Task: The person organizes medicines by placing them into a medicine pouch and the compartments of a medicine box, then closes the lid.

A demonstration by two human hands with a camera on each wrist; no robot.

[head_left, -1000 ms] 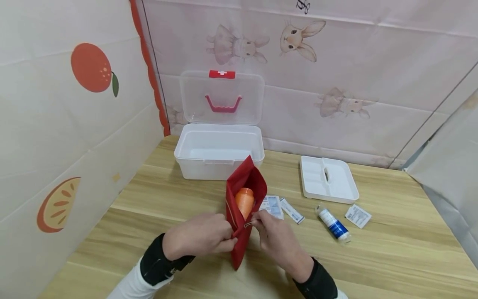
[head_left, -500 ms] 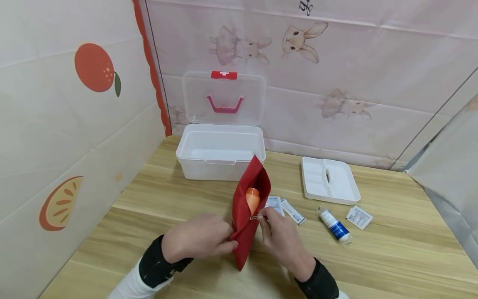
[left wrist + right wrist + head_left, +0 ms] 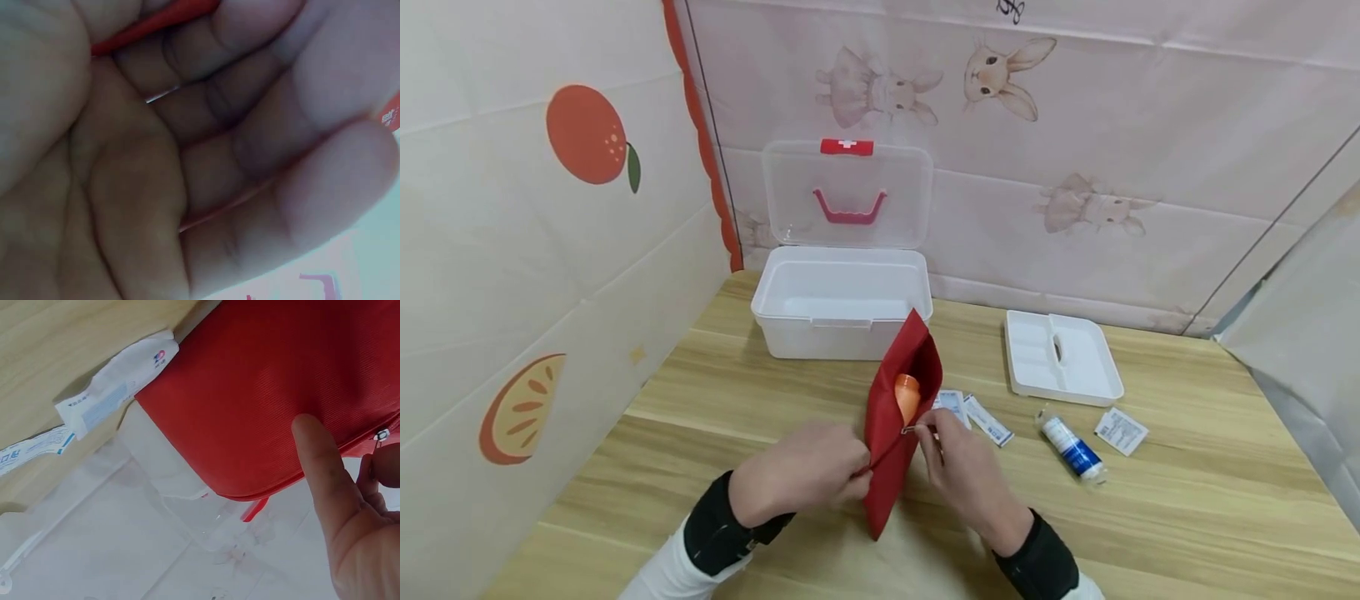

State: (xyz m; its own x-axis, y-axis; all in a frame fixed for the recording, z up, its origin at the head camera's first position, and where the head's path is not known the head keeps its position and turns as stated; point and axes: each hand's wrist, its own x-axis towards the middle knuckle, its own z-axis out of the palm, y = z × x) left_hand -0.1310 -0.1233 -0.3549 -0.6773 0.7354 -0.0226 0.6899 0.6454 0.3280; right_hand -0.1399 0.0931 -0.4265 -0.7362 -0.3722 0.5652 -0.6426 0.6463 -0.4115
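Observation:
A red zip pouch (image 3: 891,487) stands on edge between both hands, its far end gaping. Inside the opening shows the orange cap and upper part of an orange bottle (image 3: 907,400); its lower part is hidden. My left hand (image 3: 808,468) grips the pouch's near end, fingers curled, with red fabric (image 3: 159,25) showing between them in the left wrist view. On the other side my right hand (image 3: 966,471) pinches the small metal zipper pull (image 3: 381,435) between thumb and finger. One finger (image 3: 319,456) extends along the pouch's side in the right wrist view.
Behind the pouch stands an open white box (image 3: 842,337) with a clear raised lid (image 3: 850,179). To the right lie a white divided tray (image 3: 1063,358), a blue-and-white wrapped roll (image 3: 1072,448), a square packet (image 3: 1122,431) and a narrow packet (image 3: 988,421). Another packet (image 3: 951,404) is partly hidden by the pouch.
My right hand has drawn the zipper pull away from me along the pouch's edge. The pouch has shifted slightly right, and less of the bottle shows.

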